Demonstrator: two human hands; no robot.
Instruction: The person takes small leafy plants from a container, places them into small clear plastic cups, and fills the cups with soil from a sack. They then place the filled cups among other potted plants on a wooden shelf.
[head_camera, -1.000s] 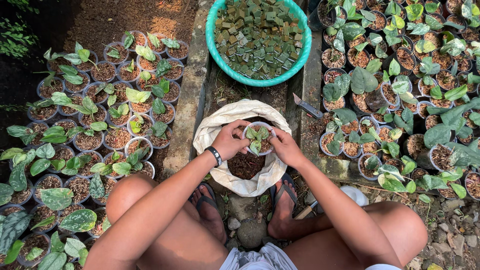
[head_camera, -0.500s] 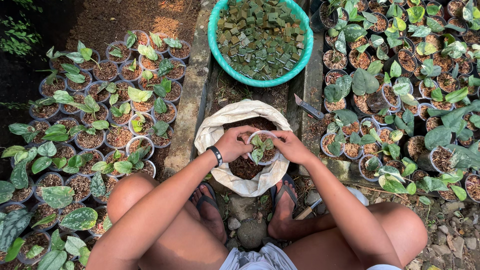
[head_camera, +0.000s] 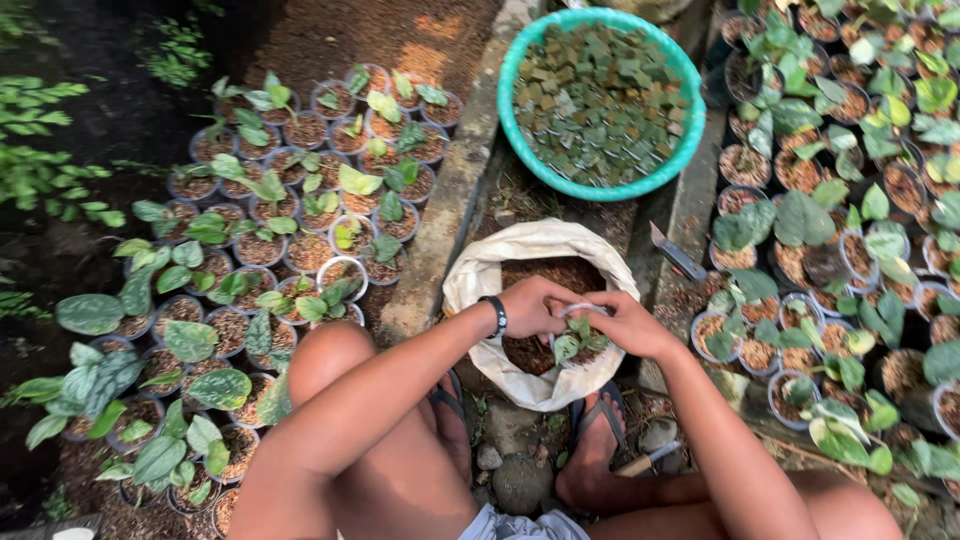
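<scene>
A small clear plastic cup (head_camera: 580, 338) with a green-leaved seedling in it sits between both my hands, over an open white sack (head_camera: 482, 280) of brown potting mix. My left hand (head_camera: 538, 305), with a black band on the wrist, presses at the cup's left rim. On the cup's right side, my right hand (head_camera: 625, 322) grips it. I squat with bare knees to either side of the sack and sandals on my feet.
A teal basin (head_camera: 520, 150) of small green and brown cuttings stands behind the sack. Several potted seedlings fill the ground at left (head_camera: 270, 250) and at right (head_camera: 850, 250). A trowel (head_camera: 675, 255) lies right of the sack. A concrete kerb (head_camera: 450, 200) runs alongside.
Both hands with the seedling cup have stayed over the sack and shifted slightly lower and right. The view has tilted a little.
</scene>
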